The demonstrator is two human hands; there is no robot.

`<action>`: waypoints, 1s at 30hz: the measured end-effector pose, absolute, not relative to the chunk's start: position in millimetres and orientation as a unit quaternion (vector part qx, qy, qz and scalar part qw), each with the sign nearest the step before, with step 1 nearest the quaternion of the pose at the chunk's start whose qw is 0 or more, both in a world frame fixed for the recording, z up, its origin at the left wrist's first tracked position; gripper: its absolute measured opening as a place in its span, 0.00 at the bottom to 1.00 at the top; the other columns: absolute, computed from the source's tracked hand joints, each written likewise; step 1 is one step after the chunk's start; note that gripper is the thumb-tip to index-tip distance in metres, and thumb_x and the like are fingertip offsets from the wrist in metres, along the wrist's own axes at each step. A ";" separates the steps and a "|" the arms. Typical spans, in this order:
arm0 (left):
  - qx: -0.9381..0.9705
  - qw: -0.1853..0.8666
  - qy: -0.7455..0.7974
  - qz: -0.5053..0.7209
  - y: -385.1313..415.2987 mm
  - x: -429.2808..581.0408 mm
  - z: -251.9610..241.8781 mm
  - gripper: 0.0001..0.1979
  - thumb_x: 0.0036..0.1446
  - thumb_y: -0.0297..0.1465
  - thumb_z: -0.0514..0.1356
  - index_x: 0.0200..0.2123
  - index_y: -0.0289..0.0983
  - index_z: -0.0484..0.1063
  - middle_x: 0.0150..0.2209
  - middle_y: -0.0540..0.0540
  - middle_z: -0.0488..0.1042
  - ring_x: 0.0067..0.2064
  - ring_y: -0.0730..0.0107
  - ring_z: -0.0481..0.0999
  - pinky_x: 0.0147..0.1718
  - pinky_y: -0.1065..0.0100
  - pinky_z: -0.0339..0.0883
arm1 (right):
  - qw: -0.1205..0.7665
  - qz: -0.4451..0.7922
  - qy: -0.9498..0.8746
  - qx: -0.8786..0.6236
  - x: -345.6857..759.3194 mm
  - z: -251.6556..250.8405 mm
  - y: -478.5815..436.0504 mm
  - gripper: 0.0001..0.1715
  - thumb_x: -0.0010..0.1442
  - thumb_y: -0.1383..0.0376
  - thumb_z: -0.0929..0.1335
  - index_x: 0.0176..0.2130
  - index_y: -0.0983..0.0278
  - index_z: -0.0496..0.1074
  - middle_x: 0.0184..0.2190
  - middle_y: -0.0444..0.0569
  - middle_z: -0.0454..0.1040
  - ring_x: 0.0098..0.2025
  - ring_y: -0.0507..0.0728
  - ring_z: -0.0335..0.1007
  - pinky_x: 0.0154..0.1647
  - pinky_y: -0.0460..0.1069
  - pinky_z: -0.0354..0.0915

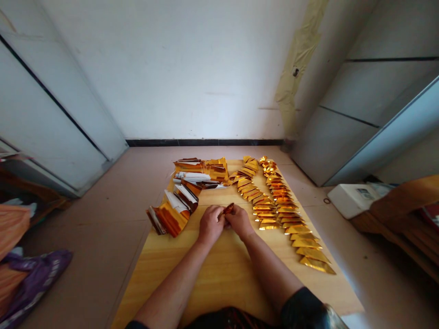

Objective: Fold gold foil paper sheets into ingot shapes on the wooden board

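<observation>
My left hand (210, 224) and my right hand (240, 221) meet at the middle of a low wooden board (219, 269). Both are closed on one small piece of gold foil paper (228, 209), pinched between the fingertips just above the board. To the left lies a loose heap of unfolded gold foil sheets (187, 192), some showing white backs. To the right, two long rows of folded gold foil pieces (284, 210) run from the far end of the board toward me.
The board lies on a pinkish floor. A white wall with a dark skirting stands ahead. A white box (355, 197) and wooden furniture (401, 205) sit at the right. Purple and orange cloth (27, 274) lies at the left.
</observation>
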State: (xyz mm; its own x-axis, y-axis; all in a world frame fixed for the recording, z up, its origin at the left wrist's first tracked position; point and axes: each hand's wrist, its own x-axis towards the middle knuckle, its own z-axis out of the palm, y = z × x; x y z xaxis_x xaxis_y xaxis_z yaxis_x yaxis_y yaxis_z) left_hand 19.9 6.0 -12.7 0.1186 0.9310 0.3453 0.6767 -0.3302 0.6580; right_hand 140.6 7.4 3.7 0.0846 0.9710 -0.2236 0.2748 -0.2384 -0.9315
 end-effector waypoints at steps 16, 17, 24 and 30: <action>0.777 0.074 0.588 0.213 -1.0 18.8 -6.9 0.13 0.60 0.25 0.51 0.44 0.38 0.73 0.38 0.44 0.77 0.38 0.68 0.76 0.37 0.72 0.68 | 0.451 0.398 -0.447 -0.663 140.6 2.3 6.0 0.20 0.43 0.65 0.65 0.39 0.64 0.67 0.26 0.43 0.72 0.23 0.52 0.66 0.23 0.46 0.64; 0.776 0.070 0.591 0.212 -1.6 18.5 -6.8 0.13 0.60 0.25 0.51 0.43 0.38 0.73 0.38 0.44 0.77 0.38 0.68 0.76 0.37 0.72 0.68 | 0.457 0.353 -0.470 -0.668 141.9 1.5 5.9 0.21 0.43 0.66 0.65 0.40 0.65 0.67 0.29 0.45 0.73 0.26 0.53 0.68 0.27 0.46 0.65; 0.776 0.066 0.579 0.241 -1.9 14.4 -14.7 0.11 0.59 0.25 0.52 0.41 0.38 0.73 0.37 0.44 0.77 0.39 0.67 0.76 0.39 0.70 0.68 | 0.391 0.211 -0.619 -0.648 151.2 -6.2 2.1 0.09 0.49 0.69 0.61 0.29 0.64 0.71 0.28 0.47 0.73 0.32 0.54 0.68 0.36 0.46 0.63; 0.751 0.114 0.570 0.315 4.3 9.5 -23.1 0.12 0.55 0.21 0.54 0.39 0.37 0.74 0.37 0.45 0.78 0.39 0.68 0.77 0.41 0.69 0.70 | 0.329 0.189 -0.653 -0.656 153.3 -3.0 -2.4 0.11 0.55 0.70 0.62 0.32 0.63 0.73 0.30 0.47 0.76 0.33 0.53 0.70 0.36 0.44 0.61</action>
State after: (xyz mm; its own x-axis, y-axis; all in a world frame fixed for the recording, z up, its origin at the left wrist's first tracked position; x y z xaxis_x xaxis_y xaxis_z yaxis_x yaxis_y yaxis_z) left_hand 9.5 4.3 -23.1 0.1525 0.9269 0.3429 0.7832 -0.3250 0.5300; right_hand 153.3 -2.4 -3.0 0.0766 0.9804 0.1817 0.7309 0.0687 -0.6791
